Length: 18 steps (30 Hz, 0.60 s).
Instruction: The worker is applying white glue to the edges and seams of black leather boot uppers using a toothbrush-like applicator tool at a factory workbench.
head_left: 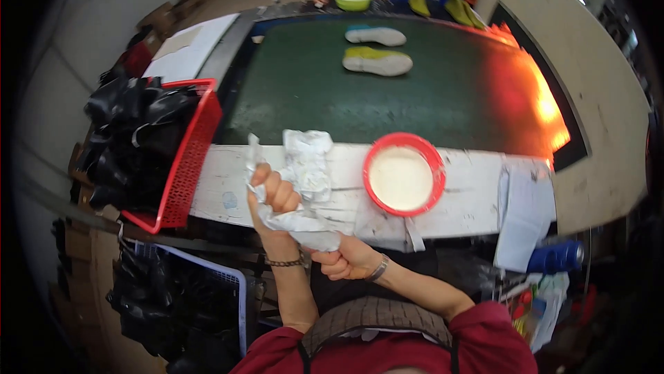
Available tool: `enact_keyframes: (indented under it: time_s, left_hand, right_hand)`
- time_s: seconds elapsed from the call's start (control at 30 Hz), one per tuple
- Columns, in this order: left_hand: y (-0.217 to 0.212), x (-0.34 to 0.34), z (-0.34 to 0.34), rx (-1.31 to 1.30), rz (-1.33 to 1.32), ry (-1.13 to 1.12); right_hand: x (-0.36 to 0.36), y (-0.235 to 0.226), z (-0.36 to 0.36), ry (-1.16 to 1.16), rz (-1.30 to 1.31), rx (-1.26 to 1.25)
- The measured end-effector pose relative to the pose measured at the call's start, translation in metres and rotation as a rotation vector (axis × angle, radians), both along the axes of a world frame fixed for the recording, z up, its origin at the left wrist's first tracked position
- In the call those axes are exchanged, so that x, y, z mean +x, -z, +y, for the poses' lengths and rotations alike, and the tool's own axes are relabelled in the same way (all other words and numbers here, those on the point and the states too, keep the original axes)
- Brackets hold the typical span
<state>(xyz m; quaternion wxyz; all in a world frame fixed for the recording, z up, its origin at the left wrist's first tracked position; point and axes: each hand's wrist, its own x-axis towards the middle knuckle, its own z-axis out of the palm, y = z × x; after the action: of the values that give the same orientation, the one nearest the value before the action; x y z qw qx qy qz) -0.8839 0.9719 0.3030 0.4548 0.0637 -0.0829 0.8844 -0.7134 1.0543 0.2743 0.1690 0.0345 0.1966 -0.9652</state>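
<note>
A crumpled white cloth (299, 222) is stretched between my two hands above the near edge of the white bench; it might be paper. My left hand (275, 189) is closed in a fist round its upper part, with one end poking up above the fingers. Lower and to the right, my right hand (348, 258) grips the other end. Just beyond my left hand lies a second crumpled white piece (308, 161) on the bench. To the right stands a red bowl (439, 182) holding a creamy white liquid (400, 178).
Two shoes (377, 62) lie on the green conveyor belt (297, 77); orange light glows at its right. A red basket (181, 184) of black pieces stands left, above a pale blue crate (242, 298). White sheets (523, 208) hang right. People sit beyond a green bowl (353, 2).
</note>
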Motion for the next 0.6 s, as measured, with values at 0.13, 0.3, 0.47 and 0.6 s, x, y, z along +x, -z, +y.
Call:
enact_keyframes:
  time_s: [0.13, 0.3, 0.47, 0.6]
  left_hand:
    - [-0.021, 0.016, 0.027, -0.124, 0.296, -0.058]
    - [-0.075, 0.088, 0.111, -0.797, 0.44, -0.479]
    - [-0.089, 0.128, 0.177, -0.709, 0.805, -0.554]
    - [-0.038, 0.226, 0.232, -0.738, 1.192, -0.021]
  right_hand:
    - [0.031, -0.027, 0.006, 0.163, -0.073, 0.269]
    - [0.112, -0.039, 0.032, 0.9, -0.002, 1.637]
    - [0.217, -0.003, 0.075, 1.301, -0.583, 1.365]
    - [0.239, 0.017, 0.108, 1.608, -0.588, 0.927]
